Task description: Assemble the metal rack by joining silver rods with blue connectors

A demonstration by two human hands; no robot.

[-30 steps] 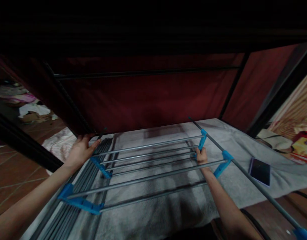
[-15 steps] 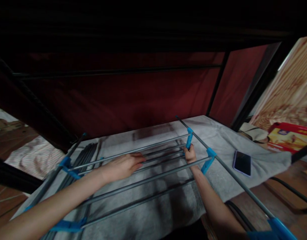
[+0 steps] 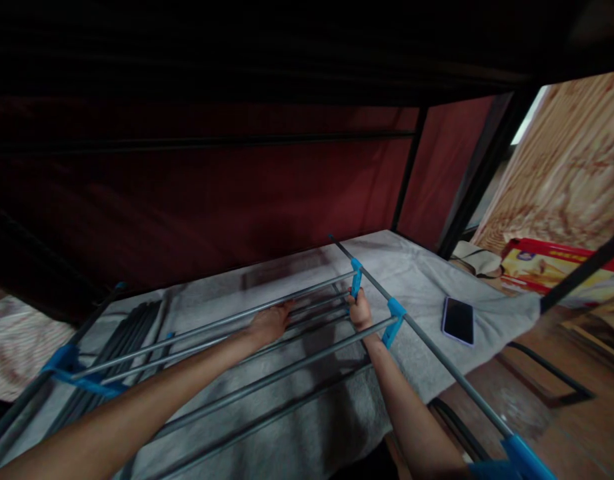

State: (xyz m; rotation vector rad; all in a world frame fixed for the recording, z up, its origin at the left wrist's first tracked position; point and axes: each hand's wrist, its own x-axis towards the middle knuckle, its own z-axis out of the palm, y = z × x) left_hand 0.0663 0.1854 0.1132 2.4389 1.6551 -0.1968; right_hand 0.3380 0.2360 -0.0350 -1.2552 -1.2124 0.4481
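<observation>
A frame of grey metal tubes [image 3: 287, 373] with blue plastic joints lies across a grey cloth-covered surface. My right hand [image 3: 360, 311] is closed around the lower end of a blue plastic connector [image 3: 356, 279] on the frame's right side. Another blue connector [image 3: 393, 325] sits nearer to me on the same side rod [image 3: 447, 363]. My left hand [image 3: 269, 325] reaches over the middle of the frame, its fingers curled around one of the rear tubes; part of the grip is hidden. At the left, a long blue bracket [image 3: 84, 373] joins the tube ends.
A bundle of loose grey tubes [image 3: 129, 340] lies at the left. A phone [image 3: 457, 321] rests on the cloth [image 3: 427, 280] to the right. Black posts [image 3: 409, 170] and a dark overhang surround a red panel [image 3: 237, 193]. A red and yellow box [image 3: 551, 268] is beyond the right edge.
The view has shifted right, so the scene sits further left. My left hand has gone from hovering over the rods to a rear tube. My right hand stays on the connector.
</observation>
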